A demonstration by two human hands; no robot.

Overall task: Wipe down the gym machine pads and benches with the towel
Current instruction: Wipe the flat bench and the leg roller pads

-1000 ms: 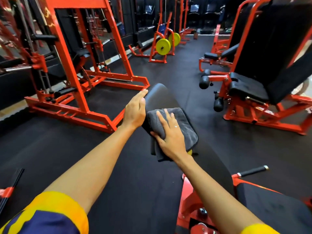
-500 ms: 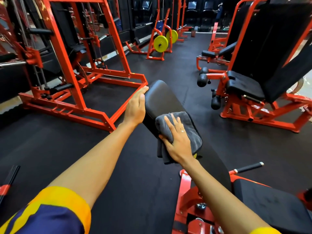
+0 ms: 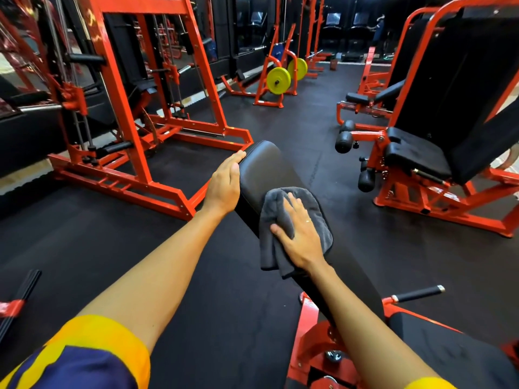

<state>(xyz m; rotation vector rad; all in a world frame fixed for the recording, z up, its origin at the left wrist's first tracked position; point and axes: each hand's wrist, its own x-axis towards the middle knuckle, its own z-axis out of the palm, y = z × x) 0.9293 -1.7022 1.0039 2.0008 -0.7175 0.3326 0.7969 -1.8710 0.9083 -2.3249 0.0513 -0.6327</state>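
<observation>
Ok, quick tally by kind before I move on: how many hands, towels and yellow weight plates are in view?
Hands: 2, the left hand on the edge of the pad, the right hand flat on the towel
Grey towels: 1
Yellow weight plates: 2
Total: 5

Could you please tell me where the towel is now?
In the head view's centre, the towel lies on the bench pad, under the right hand, beside the left hand.
</observation>
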